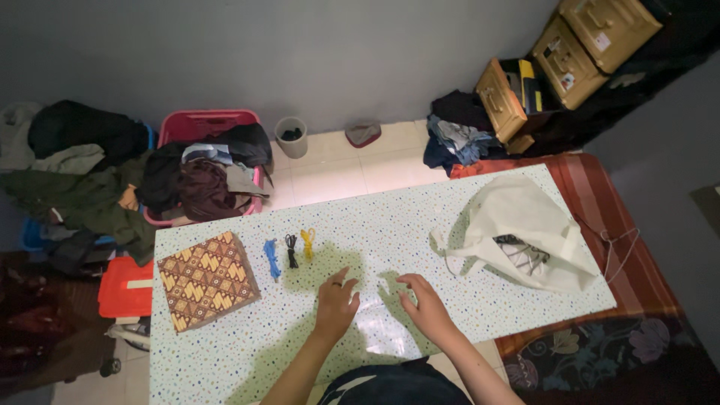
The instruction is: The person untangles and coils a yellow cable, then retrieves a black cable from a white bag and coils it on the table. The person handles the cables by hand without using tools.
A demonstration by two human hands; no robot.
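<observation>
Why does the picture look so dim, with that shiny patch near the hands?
Head view: the room is dim; glare shines on the glossy tabletop between the left hand and right hand; both hands cast soft shadows away from the person; the straight table edges bow, wide-lens distortion.

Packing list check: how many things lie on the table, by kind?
Small cords: 3, blue, black, yellow
Patterned box: 1
White bag: 1
Total: 5

The table point(247, 352) wears a glossy speckled plastic cover; the white bag point(525, 217) is matt cloth, the patterned box point(206, 279) smooth, paper-faced.
</observation>
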